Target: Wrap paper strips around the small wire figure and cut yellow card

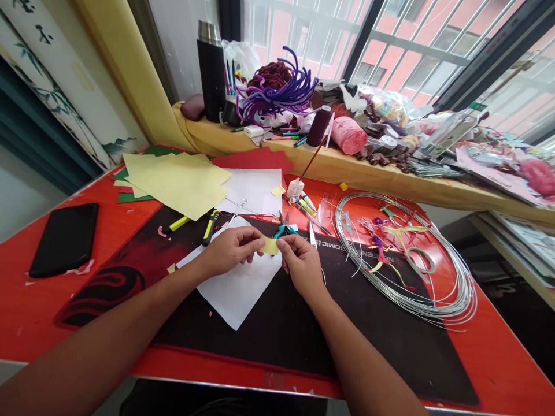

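Observation:
Between my two hands is a small piece of yellow paper (271,246). My left hand (234,247) pinches its left end, and my right hand (300,261) pinches the right end. Both hands hover over a white sheet of paper (236,294) that lies slanted on the black desk mat (295,335). Just behind the yellow piece are teal-handled pliers (284,226), partly hidden by my fingers. Scissors (313,234) lie beside my right hand, their handles mostly covered by it. A yellow-and-black tool handle (211,227) rests behind my left hand.
A large coil of silver wire (455,294) lies at right with colourful scraps inside. Yellow sheets (177,179) are stacked at back left, near a black phone (65,240). A small white glue bottle (295,189) stands behind the pliers. The windowsill holds a black thermos (211,75) and purple pipe cleaners (281,92).

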The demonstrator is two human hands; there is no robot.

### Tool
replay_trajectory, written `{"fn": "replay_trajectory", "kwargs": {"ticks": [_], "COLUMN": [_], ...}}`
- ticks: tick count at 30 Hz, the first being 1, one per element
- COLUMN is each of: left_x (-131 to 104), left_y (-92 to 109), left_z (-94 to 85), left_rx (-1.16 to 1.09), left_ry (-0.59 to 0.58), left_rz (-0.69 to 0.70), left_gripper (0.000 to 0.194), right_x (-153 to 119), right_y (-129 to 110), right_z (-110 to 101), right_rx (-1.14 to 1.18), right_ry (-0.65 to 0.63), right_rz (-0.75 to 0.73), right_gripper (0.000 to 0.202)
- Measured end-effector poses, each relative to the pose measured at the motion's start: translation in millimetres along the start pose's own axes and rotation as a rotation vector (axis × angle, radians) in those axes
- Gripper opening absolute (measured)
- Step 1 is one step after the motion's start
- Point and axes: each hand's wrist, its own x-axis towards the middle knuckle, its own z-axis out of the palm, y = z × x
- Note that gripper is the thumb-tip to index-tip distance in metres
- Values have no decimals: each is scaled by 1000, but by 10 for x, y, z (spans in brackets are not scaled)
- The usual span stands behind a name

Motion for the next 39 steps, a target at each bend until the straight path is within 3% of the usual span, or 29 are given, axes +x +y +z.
{"fn": "replay_trajectory", "kwargs": {"ticks": [5,9,13,16,21,27,31,39], "left_x": [-16,18,74,98,116,140,141,152], "left_y": [10,-59,-132,-141,-141,-210,-220,-189], "left_z": [-23,-29,-47,-63,-73,-81,-79,-67], "left_rx": [13,-1,-52,-80,-120,-132,-130,-120], "left_ry": [-23,29,113,156,172,182,183,194], "left_rz": [16,3,3,18,28,37,36,15], "left_gripper": [36,36,35,33,32,36,38,43], "right_x": [-11,-22,-151,-334,-641,-808,-779,-670], "right_y": [51,-16,-159,-234,-308,-302,-304,-364], "right_z": [22,-17,-221,-437,-650,-551,-476,-564], "right_rx": [-87,-105,-183,-403,-869,-1253,-1346,-1250], "right_ry": [18,83,205,229,78,-57,-58,-91], "right_rz": [-36,-81,-105,-122,-102,-74,-35,119], "right_gripper": [41,39,36,34,30,38,40,43]}}
